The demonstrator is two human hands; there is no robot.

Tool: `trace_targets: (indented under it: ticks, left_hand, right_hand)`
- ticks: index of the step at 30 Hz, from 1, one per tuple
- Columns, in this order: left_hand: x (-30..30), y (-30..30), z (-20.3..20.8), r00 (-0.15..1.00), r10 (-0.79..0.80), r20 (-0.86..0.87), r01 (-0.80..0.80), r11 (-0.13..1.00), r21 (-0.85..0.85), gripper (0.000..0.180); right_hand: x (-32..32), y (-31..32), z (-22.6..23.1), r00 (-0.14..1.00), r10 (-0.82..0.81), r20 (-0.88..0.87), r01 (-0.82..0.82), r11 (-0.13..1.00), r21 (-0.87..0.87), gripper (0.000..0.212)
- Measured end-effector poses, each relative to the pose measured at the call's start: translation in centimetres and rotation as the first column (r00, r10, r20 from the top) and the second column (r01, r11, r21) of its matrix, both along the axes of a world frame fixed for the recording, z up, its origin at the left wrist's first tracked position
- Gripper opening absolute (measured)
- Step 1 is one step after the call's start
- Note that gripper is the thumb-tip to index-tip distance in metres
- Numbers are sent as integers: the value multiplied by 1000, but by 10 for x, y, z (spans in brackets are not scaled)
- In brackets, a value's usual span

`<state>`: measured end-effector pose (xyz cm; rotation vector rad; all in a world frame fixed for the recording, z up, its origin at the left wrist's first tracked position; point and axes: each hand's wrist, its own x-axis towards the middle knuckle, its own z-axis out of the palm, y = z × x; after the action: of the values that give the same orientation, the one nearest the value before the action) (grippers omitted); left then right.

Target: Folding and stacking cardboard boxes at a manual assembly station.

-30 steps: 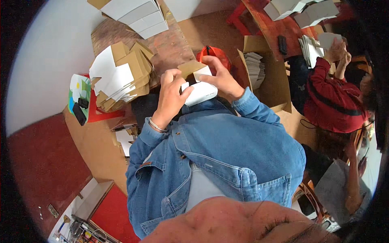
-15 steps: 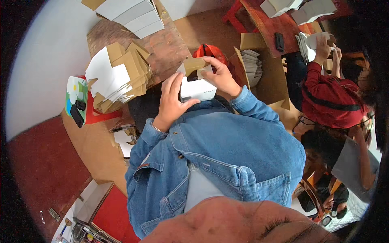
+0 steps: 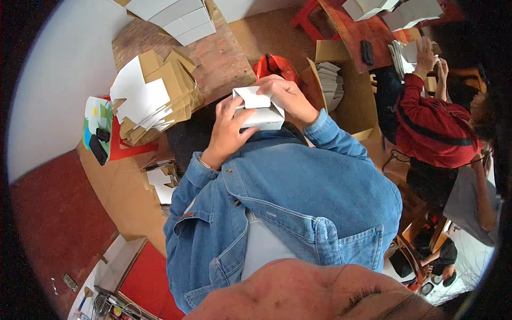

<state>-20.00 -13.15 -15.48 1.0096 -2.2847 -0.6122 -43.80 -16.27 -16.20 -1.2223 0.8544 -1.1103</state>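
Note:
A small white cardboard box (image 3: 265, 119) is between my hands, close to my chest. Its white flap (image 3: 256, 100) lies folded over the top, partly covering the opening. My left hand (image 3: 226, 130) grips the box's left side, fingers on the top edge and thumb along the near face. My right hand (image 3: 289, 98) is closed at the far right corner, its fingers bent at the flap. Those fingertips are partly hidden. Left of my hands is a pile of flat, die-cut box blanks (image 3: 154, 93), white on one side and brown on the other.
White boxes (image 3: 186, 24) stand stacked on the worn wooden table (image 3: 221, 61) ahead. To the right are a red bag (image 3: 276, 68) and a large open carton (image 3: 358, 93) of flat cardboard pieces. Further right, a person in a red sleeve (image 3: 409, 96) handles white card at another table (image 3: 346, 24).
The box's flap, raised before with its brown inside showing, has come down over the top. My right hand has moved slightly left, and its fingers have bent in over the flap.

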Motion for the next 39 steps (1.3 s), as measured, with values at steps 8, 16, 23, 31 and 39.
trace_targets:
  ticks: [8,16,23,31,39]
  left_hand:
    - [1,9,-9,990,86,-113,-77,993,84,53]
    - [4,15,-18,987,102,-122,-110,992,-54,56]
    - [4,19,-18,975,88,-203,-98,995,-37,65]
    - [7,23,-25,976,110,-188,-112,994,-1,65]
    - [6,22,-22,972,147,-182,-147,989,11,70]
  right_hand:
    - [1,4,17,951,57,-303,1,982,186,37]
    - [0,-4,8,793,91,-602,-118,993,-6,50]
    - [-1,-8,11,784,93,-613,-167,984,-64,62]
    - [3,-7,13,694,48,-719,-237,958,-164,50]
    - [6,-10,21,662,105,-742,-333,928,-166,58]
